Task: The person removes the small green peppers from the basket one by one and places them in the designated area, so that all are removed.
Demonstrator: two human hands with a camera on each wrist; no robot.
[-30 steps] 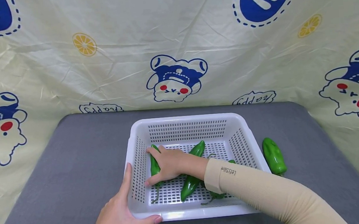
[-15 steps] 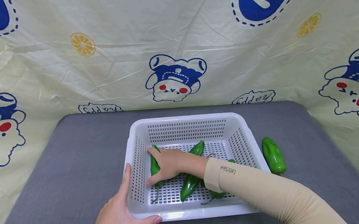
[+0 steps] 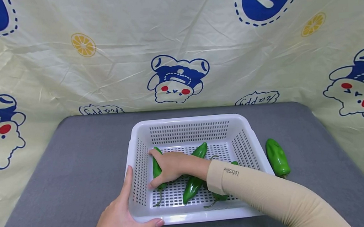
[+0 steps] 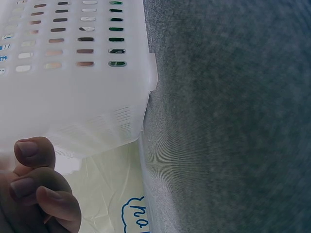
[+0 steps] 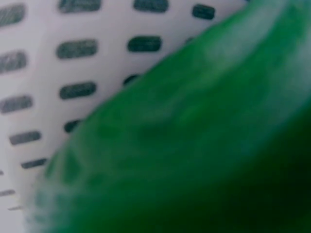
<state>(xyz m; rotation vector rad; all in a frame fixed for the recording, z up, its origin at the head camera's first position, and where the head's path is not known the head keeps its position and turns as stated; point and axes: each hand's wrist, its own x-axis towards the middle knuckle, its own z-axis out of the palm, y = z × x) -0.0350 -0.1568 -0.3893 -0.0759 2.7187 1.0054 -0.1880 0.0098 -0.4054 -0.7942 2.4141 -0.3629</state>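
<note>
A white perforated plastic basket (image 3: 185,120) stands on the table with several long green peppers inside. My left hand (image 3: 116,213) holds its near left corner, thumb on the front rim and fingers along the left side. The left wrist view shows bent fingers (image 4: 46,187) at the basket's outer wall. Inside the basket, my right hand (image 3: 170,166) grips a green pepper (image 3: 156,169) near the left wall, thumb and a finger spread along it. Another pepper (image 3: 192,187) lies diagonally under the right wrist. A blurred green pepper (image 5: 184,126) fills much of the right wrist view.
More peppers (image 3: 220,197) are partly hidden below the beige right sleeve (image 3: 255,186). One green pepper (image 3: 278,157) lies on the grey tabletop (image 3: 86,163) right of the basket. A printed cloth (image 3: 117,72) hangs behind the table.
Almost nothing differs. The right thumb and the stem end of the gripped pepper have shifted very slightly to the right; the left hand and basket stay in place.
</note>
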